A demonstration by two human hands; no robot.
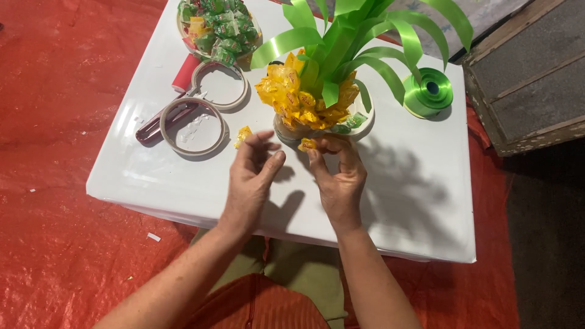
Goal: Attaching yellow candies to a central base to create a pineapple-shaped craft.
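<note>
Both hands work at the middle of the white bench (420, 201), just below a pineapple-shaped craft piece (308, 100) made of yellow wrapped candies with long green ribbon leaves (359, 36) curling out of its top. The right hand (338, 176) pinches a single yellow candy (307, 144) between thumb and fingertips, holding it against the lower edge of the craft piece at its 6 o'clock. The left hand (253, 173) sits just beside it at 9 o'clock of the right hand, its fingers loosely curled and partly spread, thumb raised, holding nothing that can be made out. A loose yellow candy (243, 135) lies on the bench just above the left hand's fingertips, at about 11 o'clock.

At 10 o'clock of the left hand lie two rolls of tape (204, 109), one overlapping the other, with dark red scissors (159, 125) under the nearer roll and a red tube (186, 74) beside the farther one. A bowl of green wrapped candies (219, 27) stands at the bench's far left, at 11 o'clock. A spool of green ribbon (428, 91) rests at 2 o'clock of the craft piece. A red sheet (61, 122) covers the floor around the bench.
</note>
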